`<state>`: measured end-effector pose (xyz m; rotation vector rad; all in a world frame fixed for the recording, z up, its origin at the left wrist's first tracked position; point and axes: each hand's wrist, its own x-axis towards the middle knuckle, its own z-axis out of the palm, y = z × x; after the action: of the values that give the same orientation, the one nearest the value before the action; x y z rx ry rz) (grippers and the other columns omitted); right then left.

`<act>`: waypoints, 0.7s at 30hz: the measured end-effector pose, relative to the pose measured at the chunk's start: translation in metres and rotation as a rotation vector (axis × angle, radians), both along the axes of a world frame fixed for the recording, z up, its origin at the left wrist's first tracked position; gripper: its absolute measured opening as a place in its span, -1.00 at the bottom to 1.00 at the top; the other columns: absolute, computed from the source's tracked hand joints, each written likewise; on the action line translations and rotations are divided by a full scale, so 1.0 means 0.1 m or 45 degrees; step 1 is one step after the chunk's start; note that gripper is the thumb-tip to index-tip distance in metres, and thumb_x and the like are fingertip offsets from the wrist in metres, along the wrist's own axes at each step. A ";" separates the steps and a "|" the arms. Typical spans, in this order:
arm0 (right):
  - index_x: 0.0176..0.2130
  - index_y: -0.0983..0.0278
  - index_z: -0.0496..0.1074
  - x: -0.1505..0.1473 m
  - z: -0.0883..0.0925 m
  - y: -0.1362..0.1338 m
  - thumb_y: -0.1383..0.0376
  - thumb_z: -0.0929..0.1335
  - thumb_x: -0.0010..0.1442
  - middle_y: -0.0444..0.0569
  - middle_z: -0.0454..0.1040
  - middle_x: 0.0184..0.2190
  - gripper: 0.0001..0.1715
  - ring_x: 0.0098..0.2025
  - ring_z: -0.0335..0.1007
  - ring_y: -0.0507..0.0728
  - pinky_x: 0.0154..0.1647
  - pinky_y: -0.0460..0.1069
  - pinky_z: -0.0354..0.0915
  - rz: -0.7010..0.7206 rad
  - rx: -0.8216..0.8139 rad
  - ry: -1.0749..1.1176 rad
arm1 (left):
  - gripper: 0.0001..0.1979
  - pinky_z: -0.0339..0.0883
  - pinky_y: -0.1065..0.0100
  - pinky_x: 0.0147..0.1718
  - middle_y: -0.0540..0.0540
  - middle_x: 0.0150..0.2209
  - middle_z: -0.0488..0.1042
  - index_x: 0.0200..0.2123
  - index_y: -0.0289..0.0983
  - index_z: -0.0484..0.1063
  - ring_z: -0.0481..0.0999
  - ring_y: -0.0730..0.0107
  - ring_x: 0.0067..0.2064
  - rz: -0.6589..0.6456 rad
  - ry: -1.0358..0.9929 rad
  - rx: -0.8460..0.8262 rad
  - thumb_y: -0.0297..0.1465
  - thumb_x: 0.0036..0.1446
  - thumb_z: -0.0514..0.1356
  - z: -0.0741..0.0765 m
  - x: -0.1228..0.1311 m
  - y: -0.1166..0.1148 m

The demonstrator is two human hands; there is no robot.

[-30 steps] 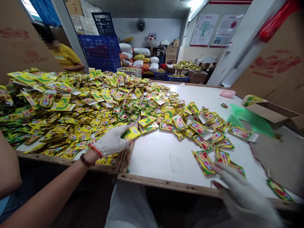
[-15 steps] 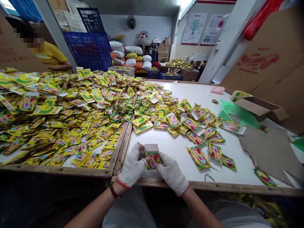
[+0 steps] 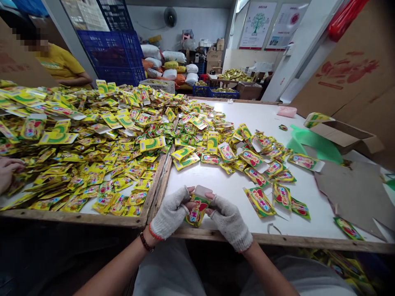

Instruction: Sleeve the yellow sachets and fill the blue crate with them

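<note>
My left hand (image 3: 173,211), in a white fingerless glove with an orange hem, grips the left side of a small yellow-green packet box (image 3: 198,207). The box is tilted, with its pale top flap (image 3: 203,191) standing up. My right hand (image 3: 230,218), gloved the same way, has its thumb and forefinger at the right edge and flap of the box. Both hands are above the white tabletop (image 3: 216,181) near its front edge. Flat yellow packets (image 3: 261,201) lie to the right of my hands, and a heap of boxes and packets (image 3: 212,142) lies beyond them.
A large pile of packets (image 3: 77,160) covers the left table behind a wooden rim (image 3: 74,218). Another person's hand (image 3: 9,172) is at its left edge. On the right are a green basin (image 3: 311,144), an open carton (image 3: 342,133) and grey cardboard (image 3: 354,197). Blue crates (image 3: 111,57) stand behind.
The held box has tilted and my right hand has moved up to its flap. A yellow box now lies on the pile near the divider. Another person's hand has appeared at the left edge.
</note>
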<state>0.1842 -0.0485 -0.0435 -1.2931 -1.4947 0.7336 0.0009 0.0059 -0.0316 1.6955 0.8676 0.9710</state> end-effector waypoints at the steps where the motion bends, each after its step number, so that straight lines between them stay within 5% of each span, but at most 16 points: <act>1: -0.07 0.26 0.43 -0.01 0.00 0.01 0.36 0.35 0.05 0.03 0.48 -0.10 -0.61 -0.04 0.39 0.21 0.02 0.16 0.32 -0.002 0.008 -0.018 | -0.62 0.41 0.23 -0.13 -0.17 -0.14 0.47 -0.02 -0.31 0.27 0.50 0.27 -0.15 -0.012 -0.026 -0.059 -0.39 0.06 0.15 0.00 0.00 -0.02; 11: -0.38 0.31 0.49 -0.16 0.14 0.25 0.24 0.24 0.11 -0.03 0.54 -0.40 -0.72 -0.35 0.44 0.12 -0.32 -0.01 0.39 0.164 -0.251 0.087 | -0.70 0.36 0.32 -0.20 -0.10 -0.27 0.44 -0.14 -0.35 0.33 0.44 0.34 -0.22 -0.178 -0.040 -0.244 -0.34 0.07 0.18 0.10 -0.10 0.03; 14: -0.21 0.30 0.43 -0.23 0.14 0.26 0.32 0.25 0.08 -0.09 0.50 -0.42 -0.73 -0.40 0.40 0.06 -0.40 -0.07 0.37 0.120 -0.219 0.130 | -0.82 0.34 0.37 -0.23 -0.08 -0.33 0.41 -0.29 -0.36 0.36 0.42 0.38 -0.26 -0.226 0.019 -0.223 -0.35 0.09 0.15 0.18 -0.13 0.08; 17: 0.01 0.29 0.29 -0.27 0.12 0.25 0.36 0.25 0.08 -0.09 0.50 -0.34 -0.55 -0.37 0.41 0.04 -0.38 -0.08 0.37 0.119 -0.225 0.216 | -0.83 0.33 0.38 -0.28 -0.06 -0.36 0.41 -0.30 -0.34 0.30 0.42 0.40 -0.30 -0.186 -0.003 -0.293 -0.36 0.06 0.17 0.20 -0.12 0.09; 21: -0.22 0.30 0.45 -0.26 0.15 0.22 0.38 0.25 0.08 -0.02 0.52 -0.28 -0.74 -0.26 0.43 0.09 -0.21 -0.04 0.36 0.123 -0.066 0.004 | -0.72 0.32 0.39 -0.26 -0.04 -0.29 0.42 -0.16 -0.27 0.23 0.43 0.41 -0.26 -0.052 -0.055 -0.342 -0.38 0.04 0.19 0.16 -0.11 0.06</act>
<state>0.1580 -0.0260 -0.0287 -1.2645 -1.5530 0.8413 -0.0106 0.0122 -0.0152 1.4526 0.8889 0.8207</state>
